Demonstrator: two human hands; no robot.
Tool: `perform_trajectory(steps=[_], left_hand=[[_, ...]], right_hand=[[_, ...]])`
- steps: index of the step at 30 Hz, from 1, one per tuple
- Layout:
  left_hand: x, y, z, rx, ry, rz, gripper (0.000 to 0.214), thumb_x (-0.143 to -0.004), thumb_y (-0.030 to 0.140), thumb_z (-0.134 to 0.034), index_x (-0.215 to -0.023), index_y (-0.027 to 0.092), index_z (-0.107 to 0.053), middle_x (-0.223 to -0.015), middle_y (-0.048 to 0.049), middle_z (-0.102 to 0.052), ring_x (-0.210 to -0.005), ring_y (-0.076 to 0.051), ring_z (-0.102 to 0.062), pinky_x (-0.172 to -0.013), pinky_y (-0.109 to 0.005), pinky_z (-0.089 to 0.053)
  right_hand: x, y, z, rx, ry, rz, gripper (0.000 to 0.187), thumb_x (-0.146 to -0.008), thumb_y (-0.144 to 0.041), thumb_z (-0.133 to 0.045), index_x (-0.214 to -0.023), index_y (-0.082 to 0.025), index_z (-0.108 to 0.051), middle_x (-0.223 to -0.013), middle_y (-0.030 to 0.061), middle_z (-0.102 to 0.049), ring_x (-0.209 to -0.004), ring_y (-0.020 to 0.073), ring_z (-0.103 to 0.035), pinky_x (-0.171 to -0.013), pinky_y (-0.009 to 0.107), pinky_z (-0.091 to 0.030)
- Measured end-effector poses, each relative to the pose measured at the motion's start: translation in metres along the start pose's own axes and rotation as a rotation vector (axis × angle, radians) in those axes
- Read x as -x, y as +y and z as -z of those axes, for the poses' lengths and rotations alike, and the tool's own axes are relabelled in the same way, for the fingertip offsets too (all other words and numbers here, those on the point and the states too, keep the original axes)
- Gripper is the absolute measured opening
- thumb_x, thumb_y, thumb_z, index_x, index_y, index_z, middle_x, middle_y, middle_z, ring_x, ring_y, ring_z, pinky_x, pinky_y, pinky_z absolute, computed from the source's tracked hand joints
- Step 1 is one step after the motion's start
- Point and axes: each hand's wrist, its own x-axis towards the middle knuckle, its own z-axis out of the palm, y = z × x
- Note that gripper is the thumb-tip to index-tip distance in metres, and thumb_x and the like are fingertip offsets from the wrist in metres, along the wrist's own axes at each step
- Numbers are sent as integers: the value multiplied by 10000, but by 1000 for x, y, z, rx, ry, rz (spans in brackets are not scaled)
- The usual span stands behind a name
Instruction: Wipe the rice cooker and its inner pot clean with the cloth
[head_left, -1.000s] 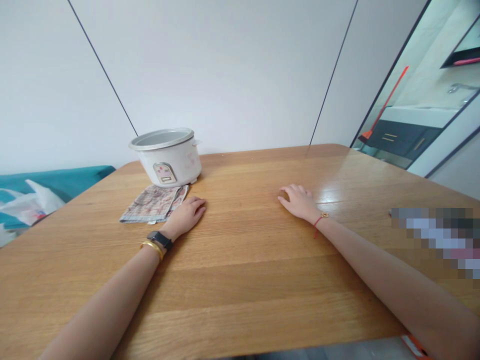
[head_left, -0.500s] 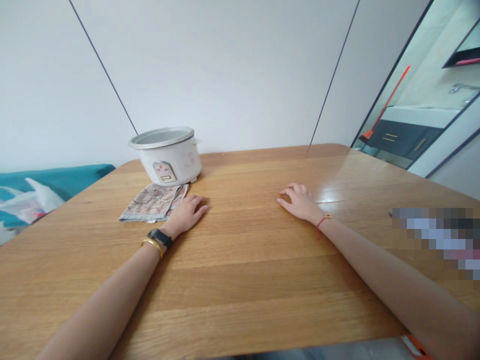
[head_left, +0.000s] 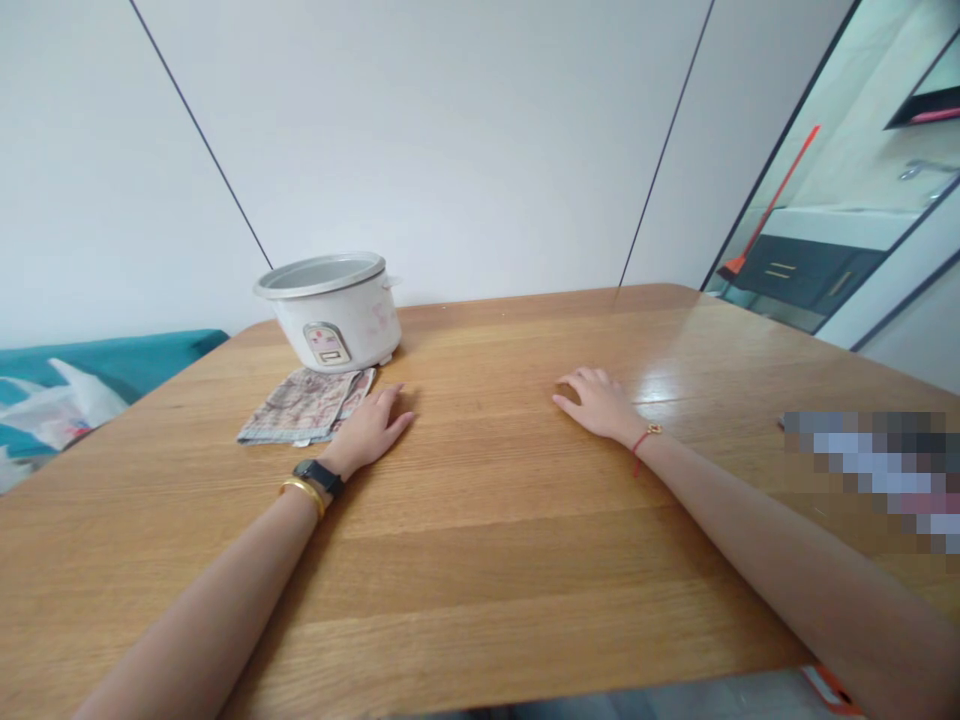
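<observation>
My left hand (head_left: 370,430) rests on the wooden table (head_left: 480,560), fingers apart and holding nothing. It lies at the right edge of a folded patterned cloth (head_left: 296,408); whether it touches the cloth I cannot tell. Just behind the cloth stands a white rice cooker (head_left: 334,318) without a lid, its control panel facing me. The inside of the cooker is mostly hidden by its rim. Farther right, my right hand (head_left: 600,405) also lies on the tabletop with fingers spread and nothing in it.
A pale panelled wall (head_left: 465,140) rises behind the table. At the left, a white plastic bag (head_left: 64,405) lies on a teal seat (head_left: 172,350). A pixelated patch covers something at the table's right side. Beyond a doorway leans a red broom (head_left: 780,195) near a sink cabinet (head_left: 810,275).
The view has shifted very slightly. The fingers of my left hand have moved a little; my right hand, the cooker and the cloth stay put.
</observation>
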Motion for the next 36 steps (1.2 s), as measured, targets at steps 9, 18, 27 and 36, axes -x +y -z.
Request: perform_trajectory(steps=[9, 18, 27, 36], left_hand=[[-1, 0, 0, -29, -38, -12, 646, -1009, 553, -404, -1395, 62, -568, -1379, -211, -645, -1298, -340, -593, -1163, -485, -425], [-1, -1, 1, -13, -42, -62, 542, -1014, 543, -396, -1267, 140, -655, -1334, -172, -674, -1263, -321, -618, -1143, -473, -448], [0, -3, -2, -7, -34, -43, 605, -1010, 559, -391, -1347, 109, -617, -1465, -200, -574, -1360, -333, -548, -1206, -487, -386], [0, 0, -1, -45, -58, -4, 642, -1009, 577, -395, -1390, 89, -564, -1428, -211, -599, -1350, -342, -551, -1198, -500, -390]], right_hand=[[0, 1, -1, 6, 1, 2, 469, -1002, -488, -495, -1362, -219, -628, -1379, 146, -644, -1271, 371, -554, -1043, 536, -463], [-1, 4, -5, -39, 45, 7, 492, -988, -481, -520, -1399, -220, -594, -1360, 142, -653, -1256, 363, -559, -1053, 537, -457], [0, 4, -9, 21, 135, -6, 504, -964, -514, -547, -1381, -242, -629, -1436, 161, -554, -1300, 371, -508, -1073, 555, -439], [0, 4, -6, -14, 32, 6, 434, -989, -493, -498, -1296, -240, -672, -1346, 134, -645, -1264, 363, -538, -1073, 571, -425]])
